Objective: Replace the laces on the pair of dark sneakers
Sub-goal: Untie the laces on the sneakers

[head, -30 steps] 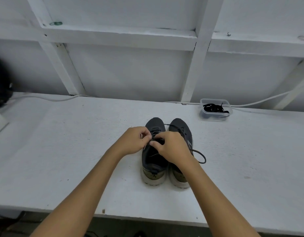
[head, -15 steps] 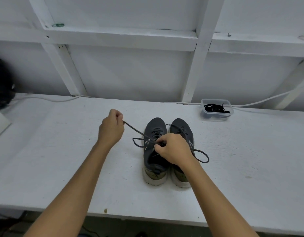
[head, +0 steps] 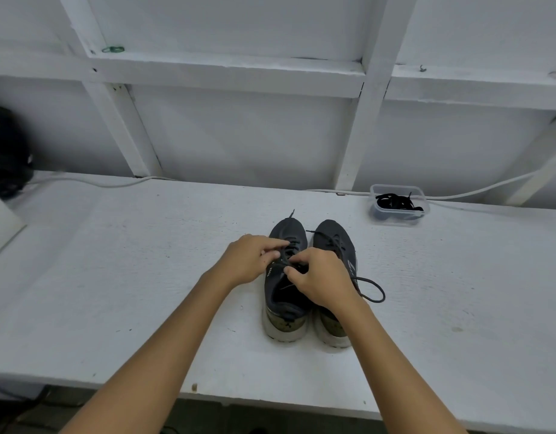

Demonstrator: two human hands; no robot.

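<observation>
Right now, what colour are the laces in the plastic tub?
Black, a tangled bundle of laces in the clear tub; the head view shows it.

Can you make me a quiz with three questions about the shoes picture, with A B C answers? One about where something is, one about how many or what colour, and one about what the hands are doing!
1. Where is the clear box with black laces in it?
A. At the back of the table, right of the sneakers
B. On top of a sneaker
C. On the floor

2. How many sneakers are on the table?
A. One
B. Two
C. Four

3. What are the hands doing?
A. Lying flat on the table
B. Lifting the box
C. Working at the lace on the left sneaker

Answers:
1. A, the box sits near the wall, beyond and right of the right sneaker.
2. B, a dark pair stands side by side.
3. C, the left hand and right hand meet over that shoe's lacing, fingers curled at the lace.
</observation>
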